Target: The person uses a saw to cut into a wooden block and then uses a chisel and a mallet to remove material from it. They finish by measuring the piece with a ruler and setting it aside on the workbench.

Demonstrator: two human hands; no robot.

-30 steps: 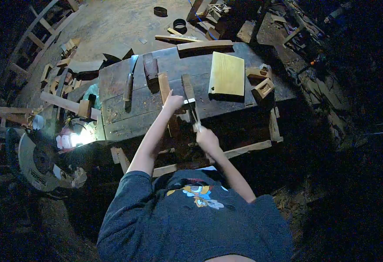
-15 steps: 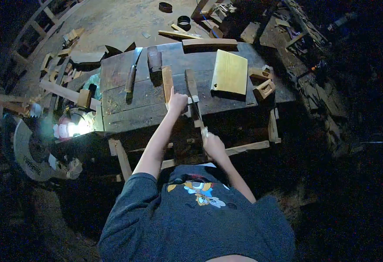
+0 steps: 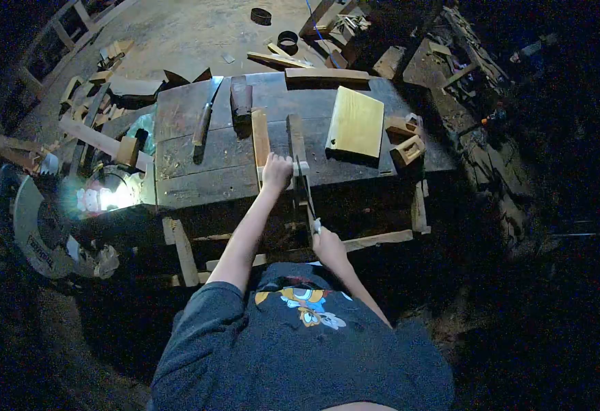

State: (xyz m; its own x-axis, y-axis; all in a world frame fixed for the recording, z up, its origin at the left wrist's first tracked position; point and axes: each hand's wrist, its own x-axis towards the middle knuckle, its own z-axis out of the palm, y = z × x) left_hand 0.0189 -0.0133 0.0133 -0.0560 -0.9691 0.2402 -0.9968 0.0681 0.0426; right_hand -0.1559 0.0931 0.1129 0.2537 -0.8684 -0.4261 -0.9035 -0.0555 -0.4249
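— Where is the left hand point(image 3: 277, 171)?

— At the near edge of the dark, worn plank workbench point(image 3: 190, 178); its fingers are curled down over a short pale wooden crosspiece point(image 3: 298, 166), pressing it to the bench; that crosspiece lies across the near end of a narrow brown wooden strip point(image 3: 295, 135).

— And the right hand point(image 3: 327, 241)?

— Lower, off the bench and close to the person's chest; its fingers are wrapped round the handle of a thin-bladed hand saw point(image 3: 308, 198); the blade runs up from the hand and meets the crosspiece just right of the left hand.

— What else lies on the bench?

— A lighter wooden strip point(image 3: 260, 135) just left of the brown one; a pale yellow flat board point(image 3: 356, 122) to the right; a long knife with a dark handle point(image 3: 204, 118) to the left, with a dark wooden block point(image 3: 240, 97) between it and the strips; small hollowed wooden blocks point(image 3: 408, 147) near the right end; a bright lamp point(image 3: 111, 198) glows below the bench's left corner.
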